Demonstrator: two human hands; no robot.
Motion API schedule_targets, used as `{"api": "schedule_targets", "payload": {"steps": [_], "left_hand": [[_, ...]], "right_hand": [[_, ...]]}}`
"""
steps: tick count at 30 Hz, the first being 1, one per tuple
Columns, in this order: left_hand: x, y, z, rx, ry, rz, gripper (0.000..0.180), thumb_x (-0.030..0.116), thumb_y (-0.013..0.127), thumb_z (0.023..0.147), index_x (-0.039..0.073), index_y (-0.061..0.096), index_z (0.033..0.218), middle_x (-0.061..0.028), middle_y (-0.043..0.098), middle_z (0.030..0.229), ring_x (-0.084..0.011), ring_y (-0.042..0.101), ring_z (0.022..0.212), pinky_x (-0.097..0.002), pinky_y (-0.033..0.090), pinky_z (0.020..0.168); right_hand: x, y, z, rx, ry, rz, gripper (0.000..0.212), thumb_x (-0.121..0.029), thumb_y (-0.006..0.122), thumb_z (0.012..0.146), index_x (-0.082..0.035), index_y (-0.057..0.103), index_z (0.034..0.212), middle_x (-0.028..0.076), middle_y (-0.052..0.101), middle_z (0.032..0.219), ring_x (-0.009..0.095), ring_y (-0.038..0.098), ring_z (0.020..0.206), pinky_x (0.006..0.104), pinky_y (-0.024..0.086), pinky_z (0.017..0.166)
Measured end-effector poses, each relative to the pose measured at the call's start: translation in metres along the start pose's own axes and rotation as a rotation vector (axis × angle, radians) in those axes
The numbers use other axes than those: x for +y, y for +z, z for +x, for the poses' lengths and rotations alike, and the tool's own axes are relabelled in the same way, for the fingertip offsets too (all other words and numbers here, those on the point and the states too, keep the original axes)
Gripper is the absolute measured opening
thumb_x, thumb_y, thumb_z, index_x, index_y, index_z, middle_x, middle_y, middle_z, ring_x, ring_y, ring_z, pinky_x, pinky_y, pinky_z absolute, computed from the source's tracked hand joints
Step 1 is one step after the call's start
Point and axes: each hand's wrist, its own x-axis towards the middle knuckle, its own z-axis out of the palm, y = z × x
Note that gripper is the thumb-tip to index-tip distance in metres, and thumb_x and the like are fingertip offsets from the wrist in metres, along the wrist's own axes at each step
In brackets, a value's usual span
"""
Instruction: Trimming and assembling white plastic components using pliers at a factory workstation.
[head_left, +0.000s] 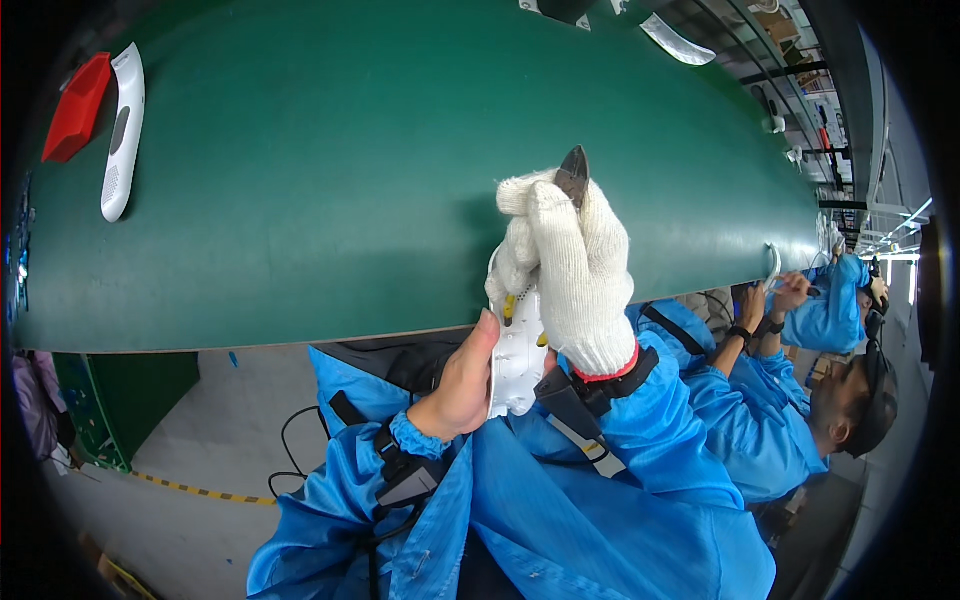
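My bare left hand [462, 380] grips a white plastic shell [517, 370] by its left side, above my lap at the table's near edge. The shell stands lengthwise, and my other hand hides part of it. My right hand [578, 265], in a white knitted glove with a red cuff, is closed round a pair of side cutters [573, 176]. Their dark pointed jaws stick out beyond the fingers, away from the shell. Bits of yellow, apparently their handles, show below the glove beside the shell. Gloved fingers are against the shell's upper end.
A green table [330, 180] spreads in front. At its far left lie a red tray [78, 108] and a long white part with a grey inlay [123, 135]. A curved white piece [678, 41] lies at the far right. Co-workers in blue [760, 430] sit along the right side.
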Motion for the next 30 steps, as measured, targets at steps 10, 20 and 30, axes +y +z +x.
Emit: {"api": "schedule_targets", "payload": {"steps": [10,20,30], "left_hand": [[0.0,-0.001,0.002,-0.011,0.045,-0.038,0.073,0.056,0.033,0.106,0.004,0.025,0.157,-0.0132,0.042,0.155,-0.0273,0.044,0.141,-0.0411,0.034,0.118],[0.005,-0.004,0.002,-0.086,-0.032,-0.074,0.073,0.066,0.027,0.103,0.005,0.046,0.139,-0.0092,0.066,0.103,-0.0171,0.065,0.084,-0.0312,0.055,0.075],[-0.002,0.001,0.001,-0.013,0.037,-0.066,0.066,0.059,0.027,0.106,0.003,0.053,0.128,-0.0082,0.066,0.101,-0.0154,0.064,0.084,-0.0304,0.054,0.075]], "right_hand": [[-0.003,0.023,-0.006,0.103,-0.082,-0.316,0.023,-0.02,0.052,0.104,0.001,0.06,0.11,0.003,0.053,0.065,0.011,0.051,0.051,0.0283,0.046,0.048],[-0.013,0.0,0.001,0.082,-0.046,-0.165,0.031,-0.026,0.05,0.106,0.002,0.06,0.109,0.002,0.052,0.067,0.012,0.051,0.052,0.028,0.046,0.05],[-0.002,-0.002,-0.004,0.092,-0.082,-0.204,0.028,-0.024,0.053,0.105,0.002,0.061,0.11,0.003,0.053,0.068,0.012,0.052,0.052,0.0286,0.046,0.047]]}}
